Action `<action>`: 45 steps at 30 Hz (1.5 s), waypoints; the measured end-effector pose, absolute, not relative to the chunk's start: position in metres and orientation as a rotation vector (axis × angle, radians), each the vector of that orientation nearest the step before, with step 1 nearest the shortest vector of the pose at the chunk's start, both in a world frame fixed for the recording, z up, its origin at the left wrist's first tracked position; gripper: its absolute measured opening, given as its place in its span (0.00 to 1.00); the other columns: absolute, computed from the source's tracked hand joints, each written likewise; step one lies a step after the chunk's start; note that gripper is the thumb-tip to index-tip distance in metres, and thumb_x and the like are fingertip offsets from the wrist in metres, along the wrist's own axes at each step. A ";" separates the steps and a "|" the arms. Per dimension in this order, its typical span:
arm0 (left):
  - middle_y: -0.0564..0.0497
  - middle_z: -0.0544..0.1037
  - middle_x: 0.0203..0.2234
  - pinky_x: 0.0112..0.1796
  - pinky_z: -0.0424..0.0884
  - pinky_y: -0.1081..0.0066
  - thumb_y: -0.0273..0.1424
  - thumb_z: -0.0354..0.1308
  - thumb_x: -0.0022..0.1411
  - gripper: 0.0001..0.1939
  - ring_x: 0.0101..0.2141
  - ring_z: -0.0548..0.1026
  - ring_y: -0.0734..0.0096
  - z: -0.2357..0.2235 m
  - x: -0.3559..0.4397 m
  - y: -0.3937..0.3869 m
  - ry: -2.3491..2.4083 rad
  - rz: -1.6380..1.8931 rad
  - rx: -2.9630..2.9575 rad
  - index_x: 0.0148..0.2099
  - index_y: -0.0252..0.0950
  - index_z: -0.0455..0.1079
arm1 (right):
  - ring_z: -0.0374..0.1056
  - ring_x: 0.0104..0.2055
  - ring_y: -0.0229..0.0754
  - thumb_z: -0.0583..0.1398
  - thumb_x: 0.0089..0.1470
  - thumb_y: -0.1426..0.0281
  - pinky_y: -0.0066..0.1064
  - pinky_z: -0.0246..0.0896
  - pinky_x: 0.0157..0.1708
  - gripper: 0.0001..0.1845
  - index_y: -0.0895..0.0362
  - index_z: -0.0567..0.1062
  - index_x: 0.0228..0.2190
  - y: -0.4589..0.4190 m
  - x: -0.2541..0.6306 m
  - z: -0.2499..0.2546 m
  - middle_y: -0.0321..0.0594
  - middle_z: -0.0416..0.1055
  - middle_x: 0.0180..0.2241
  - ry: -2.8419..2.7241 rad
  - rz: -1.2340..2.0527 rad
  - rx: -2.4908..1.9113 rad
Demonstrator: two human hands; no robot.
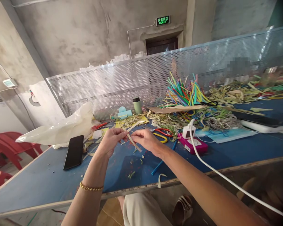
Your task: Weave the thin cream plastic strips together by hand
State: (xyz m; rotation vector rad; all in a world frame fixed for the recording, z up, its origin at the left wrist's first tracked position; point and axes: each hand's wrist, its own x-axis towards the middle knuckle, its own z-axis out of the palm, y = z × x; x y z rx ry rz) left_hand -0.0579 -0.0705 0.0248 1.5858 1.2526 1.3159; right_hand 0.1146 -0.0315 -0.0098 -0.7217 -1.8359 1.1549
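Both my hands meet above the blue table, pinching a thin pale strip. My left hand has its fingers closed on the strip's upper end. My right hand pinches it from the right, and the strip's lower end slants down below my fingers. A second pale piece curves up behind the hands. Small cut scraps lie on the table under them. A gold bracelet circles my left wrist.
A black phone and a white plastic bag lie left. Right of my hands are red-handled scissors, a pink power strip with a white cable, and piles of colourful strips. A perforated metal screen backs the table.
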 end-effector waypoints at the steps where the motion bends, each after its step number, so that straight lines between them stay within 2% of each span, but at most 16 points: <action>1: 0.49 0.75 0.19 0.26 0.57 0.73 0.36 0.65 0.51 0.11 0.22 0.67 0.75 0.024 -0.059 -0.070 1.251 1.308 1.591 0.25 0.32 0.74 | 0.67 0.26 0.36 0.59 0.53 0.69 0.26 0.59 0.28 0.09 0.60 0.78 0.27 -0.032 0.114 -0.009 0.37 0.75 0.24 -1.826 1.164 -0.724; 9: 0.50 0.75 0.19 0.26 0.57 0.73 0.37 0.65 0.51 0.12 0.23 0.68 0.75 0.020 -0.063 -0.067 1.218 1.295 1.569 0.25 0.32 0.74 | 0.66 0.25 0.35 0.59 0.52 0.70 0.26 0.59 0.27 0.09 0.60 0.77 0.26 -0.036 0.113 -0.006 0.37 0.74 0.23 -1.816 1.203 -0.671; 17: 0.48 0.77 0.21 0.27 0.58 0.73 0.38 0.67 0.51 0.13 0.24 0.70 0.75 0.022 -0.066 -0.069 1.156 1.241 1.563 0.27 0.31 0.75 | 0.62 0.23 0.33 0.62 0.46 0.72 0.25 0.55 0.25 0.02 0.59 0.75 0.25 -0.033 0.113 -0.010 0.33 0.71 0.21 -1.827 1.206 -0.685; 20: 0.48 0.77 0.21 0.27 0.59 0.73 0.38 0.68 0.50 0.13 0.24 0.70 0.75 0.022 -0.069 -0.069 1.117 1.230 1.513 0.27 0.32 0.75 | 0.63 0.24 0.33 0.65 0.46 0.68 0.25 0.55 0.26 0.07 0.59 0.74 0.24 -0.035 0.115 -0.007 0.34 0.71 0.21 -1.830 1.242 -0.642; 24: 0.49 0.76 0.20 0.27 0.59 0.72 0.38 0.69 0.48 0.13 0.23 0.69 0.75 0.022 -0.073 -0.069 1.083 1.252 1.435 0.26 0.32 0.74 | 0.64 0.25 0.34 0.63 0.52 0.63 0.28 0.59 0.28 0.12 0.60 0.76 0.27 -0.037 0.118 -0.003 0.38 0.74 0.24 -1.858 1.367 -0.539; 28: 0.48 0.75 0.20 0.27 0.59 0.72 0.38 0.69 0.48 0.13 0.23 0.69 0.75 0.024 -0.076 -0.069 1.053 1.226 1.431 0.26 0.32 0.74 | 0.65 0.25 0.34 0.63 0.50 0.68 0.28 0.60 0.29 0.08 0.61 0.77 0.30 -0.037 0.119 -0.004 0.37 0.74 0.25 -1.852 1.410 -0.522; 31: 0.48 0.76 0.22 0.27 0.59 0.72 0.37 0.69 0.49 0.13 0.24 0.69 0.75 0.025 -0.075 -0.071 1.057 1.173 1.462 0.26 0.32 0.74 | 0.66 0.25 0.33 0.62 0.49 0.70 0.26 0.61 0.29 0.05 0.61 0.75 0.27 -0.038 0.117 -0.004 0.37 0.73 0.23 -1.855 1.385 -0.544; 39: 0.50 0.75 0.22 0.29 0.60 0.72 0.37 0.64 0.56 0.12 0.25 0.68 0.74 0.022 -0.070 -0.072 1.108 1.120 1.654 0.26 0.34 0.74 | 0.63 0.17 0.32 0.62 0.53 0.65 0.26 0.63 0.21 0.10 0.60 0.74 0.27 -0.043 0.112 -0.003 0.33 0.68 0.16 -1.750 1.443 -0.594; 45: 0.52 0.73 0.19 0.28 0.59 0.71 0.37 0.64 0.54 0.12 0.23 0.66 0.74 0.029 -0.061 -0.077 1.209 1.142 1.748 0.24 0.34 0.73 | 0.61 0.15 0.32 0.63 0.52 0.65 0.22 0.57 0.13 0.12 0.59 0.72 0.22 -0.039 0.110 -0.005 0.32 0.67 0.15 -1.701 1.384 -0.744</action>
